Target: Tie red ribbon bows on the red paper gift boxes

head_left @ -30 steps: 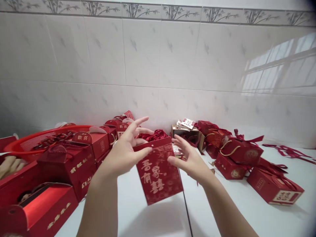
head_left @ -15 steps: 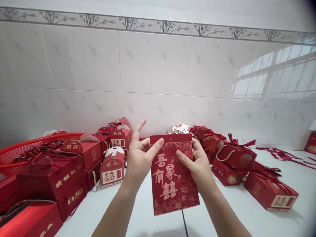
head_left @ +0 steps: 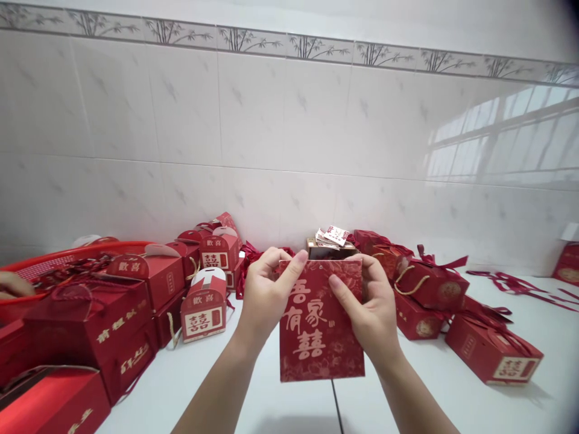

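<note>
A flat red paper bag (head_left: 323,319) with pale Chinese characters and faint flowers is held upright above the white table. At its upper left corner my left hand (head_left: 272,295) grips the top edge, thumb in front and fingers behind. My right hand (head_left: 371,307) pinches the upper right side the same way, its thumb lying across the front. A small hole shows near the top edge, and the bag's back is hidden. Behind it, a small box (head_left: 312,246) carries a stack of printed cards (head_left: 332,236).
Red gift boxes (head_left: 90,319) are stacked at left, beside a red plastic basket (head_left: 113,246) where another person's hand (head_left: 15,284) reaches in. More ribboned boxes (head_left: 493,346) stand at right, near loose dark red ribbons (head_left: 520,286). A tiled wall (head_left: 271,132) closes the back.
The bag's top strip has folded back out of sight, and its upper edge sits lower. My left index finger has come down from pointing up. Another person's hand has appeared at far left.
</note>
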Available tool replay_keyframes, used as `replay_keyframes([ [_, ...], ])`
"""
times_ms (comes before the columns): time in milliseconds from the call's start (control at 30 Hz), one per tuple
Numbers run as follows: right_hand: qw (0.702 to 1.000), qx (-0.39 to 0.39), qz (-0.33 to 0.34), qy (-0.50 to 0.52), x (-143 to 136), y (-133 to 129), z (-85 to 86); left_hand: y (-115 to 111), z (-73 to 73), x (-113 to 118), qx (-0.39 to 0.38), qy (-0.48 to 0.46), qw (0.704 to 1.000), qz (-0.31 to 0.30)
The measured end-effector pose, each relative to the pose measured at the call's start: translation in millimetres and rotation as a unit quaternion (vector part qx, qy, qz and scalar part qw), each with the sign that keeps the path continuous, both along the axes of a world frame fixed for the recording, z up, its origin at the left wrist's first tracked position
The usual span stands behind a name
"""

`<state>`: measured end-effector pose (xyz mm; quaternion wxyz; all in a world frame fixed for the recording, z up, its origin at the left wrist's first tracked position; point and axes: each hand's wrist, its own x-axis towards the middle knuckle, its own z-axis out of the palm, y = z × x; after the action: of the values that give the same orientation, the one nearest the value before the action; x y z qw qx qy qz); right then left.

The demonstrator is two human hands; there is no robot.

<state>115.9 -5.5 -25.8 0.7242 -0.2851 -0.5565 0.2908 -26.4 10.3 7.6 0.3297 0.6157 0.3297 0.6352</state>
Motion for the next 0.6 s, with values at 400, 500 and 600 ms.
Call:
replay_keyframes([
  [400, 0.989, -0.066, 0.117, 0.062, 7.2, 3.0, 5.1, 1.0, -4.1, 8.9, -0.139, -0.085, 0.969, -0.188],
  [500, 0.995, -0.048, 0.087, 0.02, 16.0, 9.7, 7.6, 5.7, -2.5, 2.5, -0.116, -0.075, 0.983, -0.118],
  [600, 1.0, -0.008, -0.01, 0.012, 37.4, 18.8, 11.6, 5.9, 6.5, -11.5, -0.032, -0.043, 0.995, 0.083],
])
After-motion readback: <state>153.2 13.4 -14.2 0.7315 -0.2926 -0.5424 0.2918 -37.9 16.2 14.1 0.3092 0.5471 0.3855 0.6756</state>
